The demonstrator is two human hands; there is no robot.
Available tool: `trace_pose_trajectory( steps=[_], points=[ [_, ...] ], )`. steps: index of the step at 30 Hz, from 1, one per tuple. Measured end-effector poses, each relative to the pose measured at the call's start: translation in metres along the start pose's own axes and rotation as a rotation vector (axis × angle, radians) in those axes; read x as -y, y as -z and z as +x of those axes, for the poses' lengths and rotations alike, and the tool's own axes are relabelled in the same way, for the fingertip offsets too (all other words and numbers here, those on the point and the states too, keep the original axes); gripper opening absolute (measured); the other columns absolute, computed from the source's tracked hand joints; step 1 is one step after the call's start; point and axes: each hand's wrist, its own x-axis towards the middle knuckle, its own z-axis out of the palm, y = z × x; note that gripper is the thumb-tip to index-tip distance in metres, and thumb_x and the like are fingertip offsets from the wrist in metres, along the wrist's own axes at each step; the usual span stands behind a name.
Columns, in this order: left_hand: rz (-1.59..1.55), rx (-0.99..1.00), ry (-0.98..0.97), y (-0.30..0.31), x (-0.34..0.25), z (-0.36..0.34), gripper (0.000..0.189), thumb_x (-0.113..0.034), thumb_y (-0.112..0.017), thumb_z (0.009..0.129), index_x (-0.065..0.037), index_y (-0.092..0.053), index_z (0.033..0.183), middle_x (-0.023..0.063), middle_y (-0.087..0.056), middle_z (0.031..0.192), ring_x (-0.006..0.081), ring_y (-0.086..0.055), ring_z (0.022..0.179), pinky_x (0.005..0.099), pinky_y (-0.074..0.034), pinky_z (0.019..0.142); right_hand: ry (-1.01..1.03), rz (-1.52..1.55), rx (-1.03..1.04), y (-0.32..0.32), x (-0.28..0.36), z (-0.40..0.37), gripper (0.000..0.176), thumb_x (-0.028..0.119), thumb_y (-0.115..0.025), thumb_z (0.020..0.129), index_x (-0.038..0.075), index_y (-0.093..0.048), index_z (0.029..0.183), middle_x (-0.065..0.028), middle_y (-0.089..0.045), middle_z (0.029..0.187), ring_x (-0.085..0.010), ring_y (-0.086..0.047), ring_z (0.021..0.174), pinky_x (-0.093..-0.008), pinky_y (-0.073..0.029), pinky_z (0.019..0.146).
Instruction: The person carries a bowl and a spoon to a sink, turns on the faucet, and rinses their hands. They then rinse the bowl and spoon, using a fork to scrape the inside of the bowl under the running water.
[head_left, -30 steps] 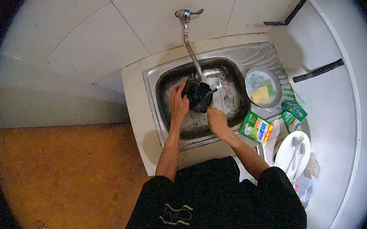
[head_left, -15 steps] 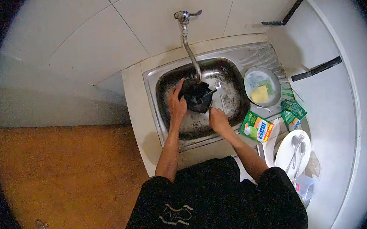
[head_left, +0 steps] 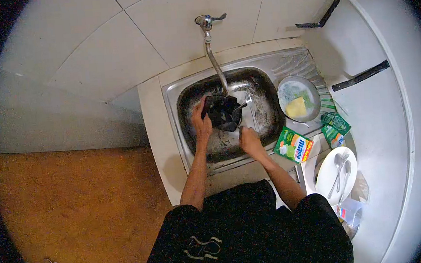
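A black dish with angular sides [head_left: 223, 113], seemingly a bowl, is tilted under the faucet spout inside the sink. My left hand [head_left: 202, 121] grips its left edge, fingers on the far side. At the lower right rim, my right hand [head_left: 250, 140] is closed, its fingers curled against the dish; the fingertips are partly hidden. The dark handle of a utensil [head_left: 241, 106] sticks out over the dish's right side. Just right of it, a fork [head_left: 249, 101] lies on the sink bottom.
The metal faucet [head_left: 215, 65] reaches over the steel sink [head_left: 269, 95]. On the drainboard stands a soapy bowl [head_left: 289, 84] with a yellow-green sponge [head_left: 296, 107]. Green detergent packs [head_left: 293, 145] lie nearby. A white plate [head_left: 327, 174] holds spoons and a fork, beside a clear plastic container [head_left: 354, 211].
The black dish has turned slightly in my hands, and my left fingers sit lower along its edge. My right hand stays near the lower right rim. The view has shifted a little.
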Motion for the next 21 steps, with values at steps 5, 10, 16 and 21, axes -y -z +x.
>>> trace_pose_trajectory(
  steps=[5, 10, 16, 21],
  points=[
    [-0.013, -0.013, 0.068, 0.002, -0.014, -0.001, 0.060, 0.012, -0.044, 0.063, -0.013, -0.050, 0.117, 0.0143, -0.053, 0.105, 0.0277, -0.050, 0.098, 0.0326, -0.036, 0.088, 0.077, -0.058, -0.040, -0.018, 0.000, 0.003, 0.012, 0.005, -0.051, 0.069, -0.002, -0.048, 0.078, -0.0257, -0.051, 0.069, -0.0445, -0.049, 0.067, -0.0514, -0.038, 0.058],
    [-0.110, -0.047, 0.062, 0.002, -0.005, -0.002, 0.060, 0.013, -0.041, 0.062, -0.009, -0.049, 0.117, 0.0126, -0.051, 0.113, 0.0252, -0.047, 0.106, 0.0313, -0.031, 0.093, 0.036, 0.031, -0.095, -0.001, 0.010, 0.006, 0.012, 0.006, -0.050, 0.070, -0.002, -0.049, 0.079, -0.0261, -0.051, 0.069, -0.0448, -0.050, 0.067, -0.0516, -0.039, 0.059],
    [-0.249, -0.076, 0.134, -0.005, 0.001, -0.006, 0.056, 0.007, -0.040, 0.064, -0.007, -0.048, 0.118, 0.0106, -0.049, 0.118, 0.0237, -0.042, 0.113, 0.0327, -0.026, 0.099, -0.001, 0.027, -0.046, -0.006, 0.007, 0.010, 0.010, 0.007, -0.049, 0.072, -0.001, -0.049, 0.078, -0.0249, -0.052, 0.072, -0.0439, -0.049, 0.075, -0.0512, -0.037, 0.063],
    [-0.286, -0.090, 0.223, -0.008, -0.004, -0.011, 0.061, 0.010, -0.037, 0.061, -0.006, -0.047, 0.119, 0.0112, -0.047, 0.121, 0.0231, -0.042, 0.113, 0.0317, -0.027, 0.098, -0.032, 0.035, 0.026, 0.012, 0.023, 0.005, 0.013, 0.007, -0.050, 0.070, -0.002, -0.048, 0.078, -0.0242, -0.051, 0.073, -0.0419, -0.050, 0.076, -0.0495, -0.040, 0.064]
  ],
)
